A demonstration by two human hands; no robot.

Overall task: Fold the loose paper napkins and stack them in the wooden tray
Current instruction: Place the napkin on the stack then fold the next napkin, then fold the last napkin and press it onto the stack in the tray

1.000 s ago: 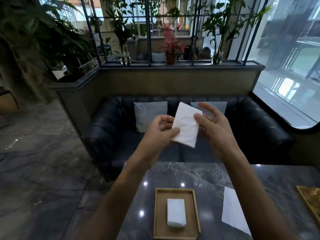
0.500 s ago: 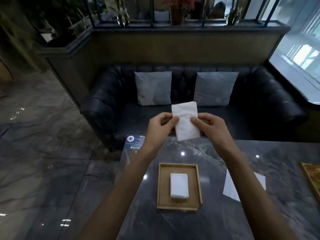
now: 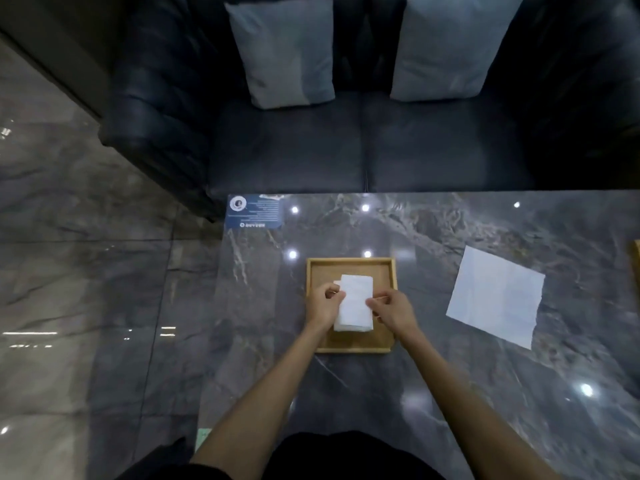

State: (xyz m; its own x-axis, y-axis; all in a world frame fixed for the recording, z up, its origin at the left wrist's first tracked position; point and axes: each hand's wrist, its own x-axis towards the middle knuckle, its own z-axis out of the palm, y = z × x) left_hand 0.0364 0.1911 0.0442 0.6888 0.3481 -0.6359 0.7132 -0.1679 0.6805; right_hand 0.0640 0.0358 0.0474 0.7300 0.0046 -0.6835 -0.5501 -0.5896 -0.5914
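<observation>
A folded white napkin lies over the middle of the wooden tray on the dark marble table. My left hand pinches its left edge and my right hand pinches its right edge. The napkin stacked earlier in the tray is hidden beneath the one I hold, so I cannot tell whether they touch. One unfolded white napkin lies flat on the table to the right of the tray.
A blue card lies at the table's far left corner. Another wooden tray's edge shows at the right border. A dark sofa with two grey cushions stands beyond the table. Glossy floor lies left.
Both hands have brought the folded napkin down from chest height onto the tray. The view has tilted downward from the sofa and plants to the table.
</observation>
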